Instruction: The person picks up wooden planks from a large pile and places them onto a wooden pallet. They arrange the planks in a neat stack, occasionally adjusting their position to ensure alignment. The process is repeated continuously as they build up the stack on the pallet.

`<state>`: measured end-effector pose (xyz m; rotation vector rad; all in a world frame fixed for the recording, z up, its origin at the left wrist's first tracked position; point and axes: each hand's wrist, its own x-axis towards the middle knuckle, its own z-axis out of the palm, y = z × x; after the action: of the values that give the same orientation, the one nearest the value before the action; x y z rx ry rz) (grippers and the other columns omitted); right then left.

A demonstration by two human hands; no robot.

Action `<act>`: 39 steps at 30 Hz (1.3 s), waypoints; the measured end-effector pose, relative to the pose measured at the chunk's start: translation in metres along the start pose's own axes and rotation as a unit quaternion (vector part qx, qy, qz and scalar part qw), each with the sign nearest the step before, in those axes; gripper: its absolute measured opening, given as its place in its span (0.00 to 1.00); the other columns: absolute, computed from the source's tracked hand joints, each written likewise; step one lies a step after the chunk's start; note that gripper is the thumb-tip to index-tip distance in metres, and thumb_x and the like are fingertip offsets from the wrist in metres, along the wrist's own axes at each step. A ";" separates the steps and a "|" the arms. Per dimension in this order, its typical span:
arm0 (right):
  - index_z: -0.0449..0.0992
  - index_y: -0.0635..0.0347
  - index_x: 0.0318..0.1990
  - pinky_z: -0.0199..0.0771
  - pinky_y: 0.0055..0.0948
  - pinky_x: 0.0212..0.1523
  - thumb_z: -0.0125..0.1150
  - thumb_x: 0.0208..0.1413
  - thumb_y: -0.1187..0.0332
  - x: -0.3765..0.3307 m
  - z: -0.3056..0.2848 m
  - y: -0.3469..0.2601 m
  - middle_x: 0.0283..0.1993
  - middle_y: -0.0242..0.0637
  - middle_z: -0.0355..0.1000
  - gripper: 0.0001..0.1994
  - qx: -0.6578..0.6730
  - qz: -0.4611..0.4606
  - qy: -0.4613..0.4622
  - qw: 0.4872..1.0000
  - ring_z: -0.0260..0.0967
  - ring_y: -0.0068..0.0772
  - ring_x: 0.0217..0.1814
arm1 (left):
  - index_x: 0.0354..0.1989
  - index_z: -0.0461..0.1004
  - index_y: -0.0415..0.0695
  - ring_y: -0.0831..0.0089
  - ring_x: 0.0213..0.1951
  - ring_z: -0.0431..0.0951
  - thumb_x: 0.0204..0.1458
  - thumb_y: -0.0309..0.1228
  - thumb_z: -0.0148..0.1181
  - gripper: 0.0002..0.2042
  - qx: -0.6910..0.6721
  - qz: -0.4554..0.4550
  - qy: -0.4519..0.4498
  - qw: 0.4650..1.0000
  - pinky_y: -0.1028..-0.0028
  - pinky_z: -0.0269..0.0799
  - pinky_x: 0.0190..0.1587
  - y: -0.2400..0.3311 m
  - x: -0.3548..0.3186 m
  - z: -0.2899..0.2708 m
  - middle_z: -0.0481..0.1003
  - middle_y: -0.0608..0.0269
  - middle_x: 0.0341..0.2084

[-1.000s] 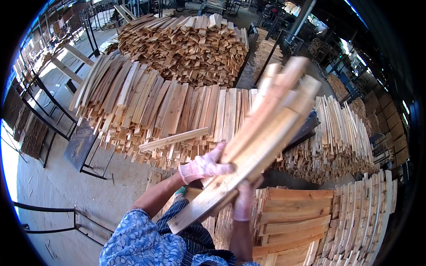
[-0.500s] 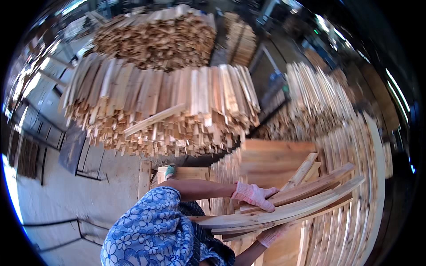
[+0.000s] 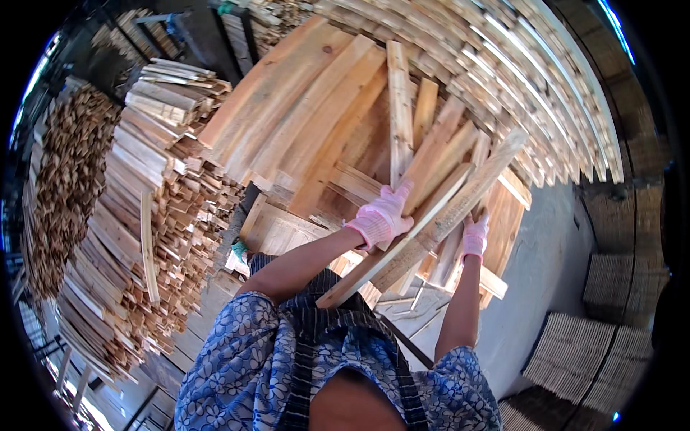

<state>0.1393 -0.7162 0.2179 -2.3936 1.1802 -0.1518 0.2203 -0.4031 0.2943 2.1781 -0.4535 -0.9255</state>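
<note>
My left hand (image 3: 384, 213), in a pink knit glove, grips the left side of a loose bundle of wooden slats. A pale narrow slat (image 3: 359, 273) and a wider rough slat (image 3: 471, 192) lie slantwise across the bundle, their near ends close to my apron. My right hand (image 3: 475, 233), gloved the same way, closes on the bundle's right side; its fingertips are partly hidden by the wood. More slats (image 3: 433, 154) fan out beyond my left hand, and one upright-looking slat (image 3: 399, 108) ends near its fingers.
Wide planks (image 3: 295, 108) lie side by side at the upper left of my hands. A tall stack of strips (image 3: 496, 65) curves along the far right. Big piles of cut slats (image 3: 136, 237) stand at left. Corrugated-looking bundles (image 3: 571, 352) lie on the right.
My view has swung to the right, bringing the side stack and right-hand floor into sight. The slats now point up and away, and my right hand shows beside them rather than beneath.
</note>
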 end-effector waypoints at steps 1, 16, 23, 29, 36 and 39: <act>0.59 0.50 0.74 0.66 0.52 0.68 0.62 0.61 0.49 0.000 -0.007 -0.011 0.72 0.61 0.57 0.37 -0.049 0.003 -0.021 0.999 0.63 0.63 0.70 | 0.77 0.49 0.51 0.44 0.66 0.68 0.53 0.46 0.67 0.45 -0.034 0.033 0.031 0.998 0.58 0.64 0.68 -0.009 0.005 0.003 0.59 0.36 0.69; 0.55 0.51 0.75 0.69 0.54 0.62 0.59 0.58 0.38 -0.123 0.017 -0.133 0.65 0.59 0.61 0.44 -0.107 -0.025 -0.007 0.994 0.65 0.65 0.66 | 0.70 0.62 0.59 0.45 0.59 0.74 0.52 0.40 0.68 0.35 0.404 -0.085 0.362 0.836 0.58 0.71 0.62 -0.132 -0.057 -0.131 0.67 0.40 0.59; 0.50 0.47 0.78 0.75 0.47 0.55 0.60 0.59 0.60 -0.111 0.040 -0.149 0.58 0.53 0.72 0.40 0.106 -0.053 -0.054 0.991 0.74 0.57 0.55 | 0.71 0.60 0.56 0.41 0.61 0.70 0.53 0.47 0.66 0.37 0.096 0.089 0.248 0.960 0.49 0.69 0.62 -0.040 0.010 -0.081 0.65 0.43 0.61; 0.50 0.46 0.79 0.77 0.30 0.50 0.59 0.59 0.71 -0.081 -0.053 -0.159 0.62 0.40 0.72 0.40 0.344 0.028 -0.039 0.938 0.74 0.27 0.50 | 0.73 0.54 0.53 0.39 0.61 0.70 0.51 0.45 0.68 0.42 0.013 -0.047 0.217 0.975 0.47 0.72 0.59 -0.003 0.114 -0.043 0.61 0.39 0.61; 0.54 0.51 0.77 0.75 0.35 0.57 0.63 0.60 0.64 0.009 -0.018 -0.131 0.64 0.46 0.72 0.38 0.345 -0.076 0.025 0.935 0.73 0.39 0.60 | 0.72 0.54 0.60 0.37 0.59 0.70 0.46 0.39 0.71 0.43 -0.004 0.017 0.202 0.979 0.49 0.72 0.59 -0.018 0.051 -0.061 0.62 0.40 0.60; 0.53 0.55 0.77 0.72 0.39 0.63 0.68 0.56 0.56 -0.025 0.034 -0.199 0.69 0.53 0.68 0.43 0.313 -0.106 -0.053 0.942 0.66 0.49 0.70 | 0.71 0.56 0.58 0.38 0.65 0.63 0.48 0.36 0.68 0.40 0.191 -0.005 0.223 0.956 0.43 0.66 0.62 -0.041 -0.002 -0.079 0.62 0.41 0.61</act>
<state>0.2774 -0.5807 0.2798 -1.9209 0.6811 -0.3982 0.2781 -0.3361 0.3038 2.6469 -0.4217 -0.3409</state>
